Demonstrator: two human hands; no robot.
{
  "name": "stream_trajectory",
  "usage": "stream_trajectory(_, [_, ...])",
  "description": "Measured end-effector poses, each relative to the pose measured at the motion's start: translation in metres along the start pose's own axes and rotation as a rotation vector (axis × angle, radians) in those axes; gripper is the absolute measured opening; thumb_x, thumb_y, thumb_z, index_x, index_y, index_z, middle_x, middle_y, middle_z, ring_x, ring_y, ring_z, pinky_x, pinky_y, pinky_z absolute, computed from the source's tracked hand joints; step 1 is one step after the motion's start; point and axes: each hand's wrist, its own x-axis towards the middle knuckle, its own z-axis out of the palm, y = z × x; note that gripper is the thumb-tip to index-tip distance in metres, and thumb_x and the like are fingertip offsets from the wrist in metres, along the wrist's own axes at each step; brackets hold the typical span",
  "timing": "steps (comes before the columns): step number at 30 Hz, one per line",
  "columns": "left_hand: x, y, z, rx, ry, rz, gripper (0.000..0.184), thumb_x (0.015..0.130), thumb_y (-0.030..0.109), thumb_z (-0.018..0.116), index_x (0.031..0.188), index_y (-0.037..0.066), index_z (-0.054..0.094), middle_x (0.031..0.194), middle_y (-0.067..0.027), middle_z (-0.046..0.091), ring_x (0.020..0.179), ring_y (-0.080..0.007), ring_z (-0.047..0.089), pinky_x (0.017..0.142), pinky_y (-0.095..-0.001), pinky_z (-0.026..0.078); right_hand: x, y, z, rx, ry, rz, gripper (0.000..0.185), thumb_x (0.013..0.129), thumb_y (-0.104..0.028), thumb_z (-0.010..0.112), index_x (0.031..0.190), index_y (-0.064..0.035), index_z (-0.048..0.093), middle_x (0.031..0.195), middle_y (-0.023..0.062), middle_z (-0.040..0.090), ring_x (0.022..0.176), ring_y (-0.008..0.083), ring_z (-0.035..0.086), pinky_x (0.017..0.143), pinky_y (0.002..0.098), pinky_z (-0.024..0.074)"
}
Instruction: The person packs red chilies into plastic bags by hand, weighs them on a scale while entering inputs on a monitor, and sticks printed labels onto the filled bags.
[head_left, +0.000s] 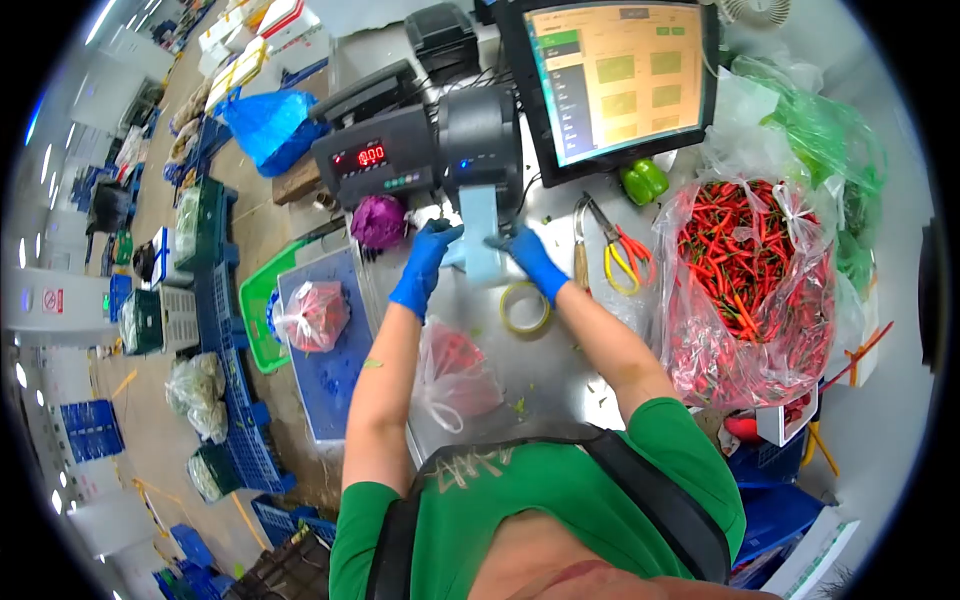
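A pale blue label strip (481,232) hangs down out of a black label printer (480,140). My left hand (428,265), in a blue glove, is closed with its fingertips at the strip's left edge. From the other side my right hand (535,262), gloved too, pinches the right edge. Just below lies a roll of yellowish tape (525,308) on the metal table (545,390). A tied clear bag with something red inside (458,370) rests nearer my body. Beside my left hand, a purple cabbage (379,221) sits in front of the scale.
A scale display (375,157) and a touchscreen (620,80) stand at the back. At right are yellow-handled scissors (620,265), a green pepper (644,181) and a large bag of red chillies (740,260). Another bag (313,316) sits on a blue scale platform (335,390) at left.
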Motion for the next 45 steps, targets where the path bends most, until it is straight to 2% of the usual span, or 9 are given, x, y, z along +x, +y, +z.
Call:
stream_trajectory(1, [0.016, -0.006, 0.005, -0.185, -0.032, -0.022, 0.039, 0.078, 0.023, 0.061, 0.112, 0.005, 0.054, 0.106, -0.0084, 0.057, 0.095, -0.018, 0.052, 0.085, -0.0302, 0.038, 0.022, 0.037, 0.015, 0.354, -0.197, 0.035, 0.049, 0.07, -0.015, 0.072, 0.112, 0.0009, 0.052, 0.101, 0.0108, 0.061, 0.09, 0.0169, 0.058, 0.08, 0.0286, 0.0447])
stream_trajectory(3, [0.034, -0.003, 0.018, -0.385, -0.071, -0.132, 0.035, 0.077, 0.024, 0.06, 0.106, 0.005, 0.056, 0.101, -0.0083, 0.059, 0.092, -0.0183, 0.054, 0.083, -0.0318, 0.04, 0.02, 0.053, 0.027, 0.059, -0.13, -0.163, 0.049, 0.07, -0.015, 0.072, 0.113, -0.001, 0.053, 0.1, 0.0085, 0.062, 0.087, 0.016, 0.058, 0.079, 0.0284, 0.0452])
stream_trajectory(7, [0.041, 0.008, 0.028, -0.433, -0.195, -0.164, 0.03, 0.075, 0.015, 0.06, 0.102, 0.002, 0.057, 0.085, -0.0093, 0.061, 0.069, -0.0219, 0.06, 0.068, -0.0331, 0.05, -0.009, 0.03, 0.017, 0.165, -0.314, 0.08, 0.049, 0.069, -0.016, 0.072, 0.11, 0.0028, 0.053, 0.095, 0.01, 0.063, 0.081, 0.0175, 0.06, 0.071, 0.0255, 0.0477])
stream_trajectory(15, [0.045, 0.006, 0.031, -0.355, -0.126, -0.046, 0.033, 0.07, 0.0, 0.058, 0.103, 0.0, 0.056, 0.089, -0.0099, 0.062, 0.073, -0.0193, 0.061, 0.066, -0.0295, 0.05, -0.051, -0.022, -0.021, 0.189, -0.69, 0.357, 0.057, 0.071, -0.032, 0.07, 0.113, 0.0019, 0.052, 0.091, 0.0107, 0.061, 0.074, 0.0178, 0.06, 0.061, 0.0246, 0.0491])
stream_trajectory(18, [0.052, -0.003, 0.026, -0.307, -0.105, -0.023, 0.035, 0.07, -0.001, 0.06, 0.104, 0.0, 0.056, 0.092, -0.0099, 0.062, 0.077, -0.0196, 0.061, 0.07, -0.0295, 0.049, -0.029, -0.002, -0.021, -0.438, -0.243, 0.062, 0.046, 0.075, -0.04, 0.063, 0.108, -0.0079, 0.057, 0.097, 0.0123, 0.062, 0.084, 0.0243, 0.061, 0.07, 0.0326, 0.0491])
stream_trajectory(22, [0.054, -0.004, 0.027, -0.281, -0.069, -0.01, 0.035, 0.069, -0.002, 0.06, 0.104, 0.0, 0.056, 0.092, -0.0089, 0.062, 0.076, -0.0193, 0.061, 0.071, -0.0299, 0.049, -0.012, -0.006, -0.034, -0.387, 0.193, -0.182, 0.033, 0.076, -0.037, 0.059, 0.095, -0.0101, 0.062, 0.088, 0.0101, 0.064, 0.081, 0.0246, 0.061, 0.073, 0.0329, 0.0469])
stream_trajectory(29, [0.046, 0.006, 0.03, -0.293, -0.064, -0.006, 0.032, 0.068, -0.002, 0.059, 0.1, 0.001, 0.059, 0.087, -0.008, 0.063, 0.07, -0.018, 0.06, 0.062, -0.0285, 0.048, -0.042, 0.045, -0.016, -0.776, -0.107, -0.134, 0.032, 0.079, -0.039, 0.053, 0.079, -0.0082, 0.061, 0.08, 0.0145, 0.061, 0.075, 0.0313, 0.06, 0.065, 0.0424, 0.0465])
stream_trajectory(38, [0.054, -0.004, 0.029, -0.316, -0.055, 0.008, 0.033, 0.067, -0.002, 0.059, 0.101, -0.001, 0.057, 0.086, -0.009, 0.062, 0.069, -0.0189, 0.06, 0.064, -0.029, 0.048, -0.051, 0.059, -0.032, -0.407, 0.13, 0.006, 0.038, 0.08, -0.043, 0.056, 0.089, -0.0062, 0.062, 0.088, 0.0152, 0.063, 0.08, 0.0327, 0.059, 0.072, 0.0376, 0.0461])
stream_trajectory(45, [0.057, -0.009, 0.028, -0.308, -0.049, 0.012, 0.035, 0.067, -0.003, 0.056, 0.101, -0.001, 0.058, 0.087, -0.0092, 0.063, 0.068, -0.0199, 0.06, 0.065, -0.0298, 0.048, -0.024, 0.075, -0.037, -0.58, 0.032, 0.015, 0.036, 0.082, -0.041, 0.051, 0.093, -0.0076, 0.059, 0.089, 0.0162, 0.062, 0.084, 0.0336, 0.059, 0.074, 0.0411, 0.0459])
